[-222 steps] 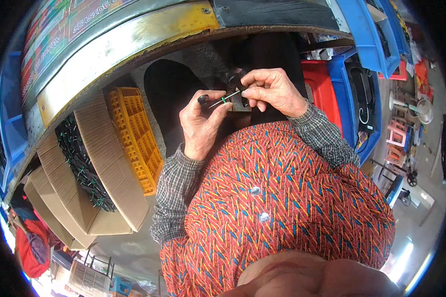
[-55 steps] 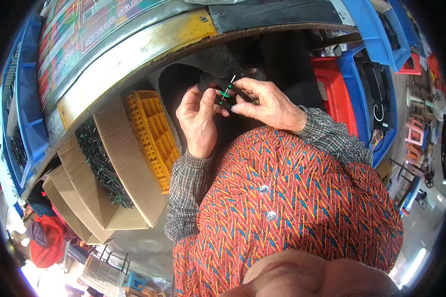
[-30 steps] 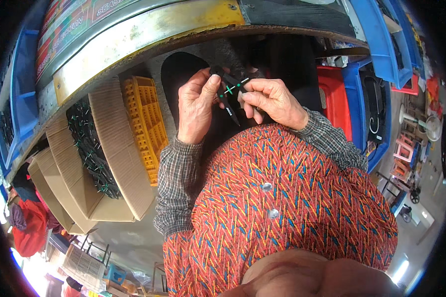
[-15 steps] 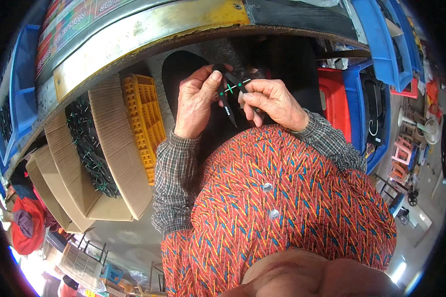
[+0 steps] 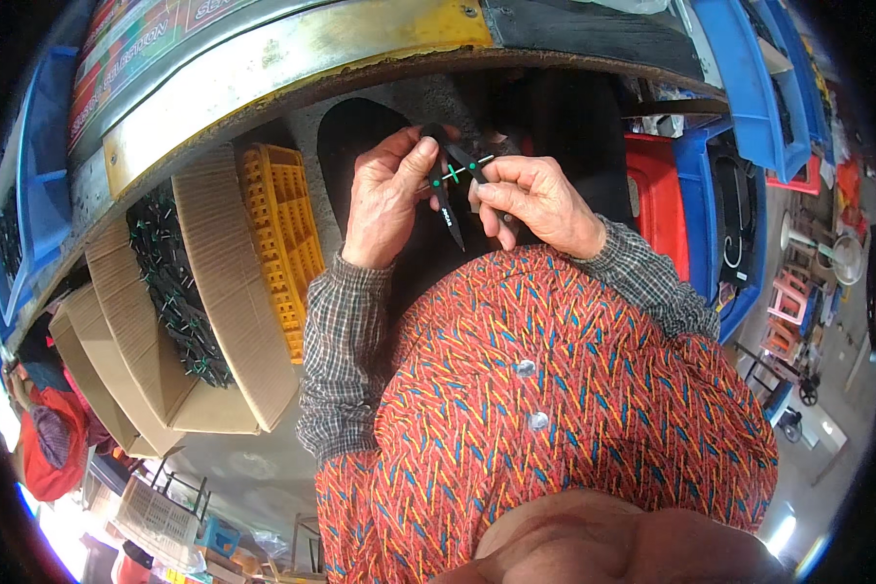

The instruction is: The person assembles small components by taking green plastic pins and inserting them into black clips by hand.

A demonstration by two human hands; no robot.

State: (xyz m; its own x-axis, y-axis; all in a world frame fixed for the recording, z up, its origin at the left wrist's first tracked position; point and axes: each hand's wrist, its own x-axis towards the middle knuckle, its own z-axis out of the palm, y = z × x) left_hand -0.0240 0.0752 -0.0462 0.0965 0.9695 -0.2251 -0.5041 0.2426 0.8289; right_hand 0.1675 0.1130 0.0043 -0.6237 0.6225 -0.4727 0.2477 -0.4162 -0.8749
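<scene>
A black drawing compass [image 5: 445, 206] with a green centre wheel on a thin cross rod hangs over my lap, its legs spread and pointing down toward my body. My left hand [image 5: 383, 204] pinches it near its top between thumb and fingers. The thumb and fingers of my right hand [image 5: 547, 202] close on the other leg, beside the rod's end. My fingers partly hide that leg's lower part.
On the left, an open cardboard box [image 5: 226, 282] holds many black compasses [image 5: 177, 282] with green parts. Next to it stands a yellow plastic crate [image 5: 284, 234]. A metal-edged bench [image 5: 292, 68] runs ahead. Red [image 5: 657, 200] and blue bins [image 5: 696, 195] stand to the right.
</scene>
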